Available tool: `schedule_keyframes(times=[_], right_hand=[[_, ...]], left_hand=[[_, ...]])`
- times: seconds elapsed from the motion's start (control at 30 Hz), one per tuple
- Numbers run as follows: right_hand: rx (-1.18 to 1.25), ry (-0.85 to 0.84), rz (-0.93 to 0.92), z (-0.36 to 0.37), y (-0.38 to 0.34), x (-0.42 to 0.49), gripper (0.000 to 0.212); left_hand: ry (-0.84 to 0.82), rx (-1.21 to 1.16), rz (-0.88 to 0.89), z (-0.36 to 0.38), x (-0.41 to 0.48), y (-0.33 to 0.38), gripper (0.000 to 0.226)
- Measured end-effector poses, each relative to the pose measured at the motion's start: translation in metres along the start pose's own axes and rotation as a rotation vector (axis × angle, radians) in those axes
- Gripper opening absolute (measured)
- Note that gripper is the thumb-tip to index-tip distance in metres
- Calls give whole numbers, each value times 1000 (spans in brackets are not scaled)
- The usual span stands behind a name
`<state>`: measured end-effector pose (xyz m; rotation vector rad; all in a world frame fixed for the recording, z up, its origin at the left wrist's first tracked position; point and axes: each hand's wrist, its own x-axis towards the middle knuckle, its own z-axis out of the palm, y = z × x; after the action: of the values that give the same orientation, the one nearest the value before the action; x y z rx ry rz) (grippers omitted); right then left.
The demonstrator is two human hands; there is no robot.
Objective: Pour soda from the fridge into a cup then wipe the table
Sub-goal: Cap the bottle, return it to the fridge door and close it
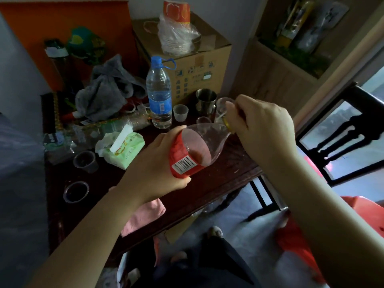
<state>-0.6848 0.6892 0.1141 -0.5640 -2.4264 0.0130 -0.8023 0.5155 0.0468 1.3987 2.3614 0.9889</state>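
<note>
Head view: the left grip [158, 163] wraps around the lower body of a clear plastic soda bottle [193, 150] with a red label. The bottle is tilted over the dark wooden worktop [218, 177], its neck pointing far and right, with reddish-brown liquid pooled at its base end. The right grip [264, 129] curls closed around the neck, where a yellow cap [227, 125] peeks out under the fingers. Just beyond those fingers stands a clear glass cup [222, 106], beside a steel cup [205, 100]. Further left are a small translucent plastic cup [180, 113] and a tall water bottle [159, 92] with a blue cap. A green tissue pack [124, 150] lies left of the left grip. 2 plastic cups [85, 162] with dark contents sit on the near-left, and a pink cloth [145, 217] lies on the near edge.
</note>
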Motion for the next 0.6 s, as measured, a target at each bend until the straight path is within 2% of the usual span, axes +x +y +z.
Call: schedule_keyframes(times=[0.13,0.23,0.47,0.6], right_hand=[[246,-64,-159,-14,19,-15,36],[287,-25,-287,-19,36,-24,33],[287,35,-200,-31,47,-32,22],[258,21,-136,-51,50,-39,26]], left_hand=[[-53,-72,40,8,1,2,111],[-122,-94,92,11,3,7,112],[-96,-50,161,26,3,30,111],[-87,-42,188,30,-1,49,110]])
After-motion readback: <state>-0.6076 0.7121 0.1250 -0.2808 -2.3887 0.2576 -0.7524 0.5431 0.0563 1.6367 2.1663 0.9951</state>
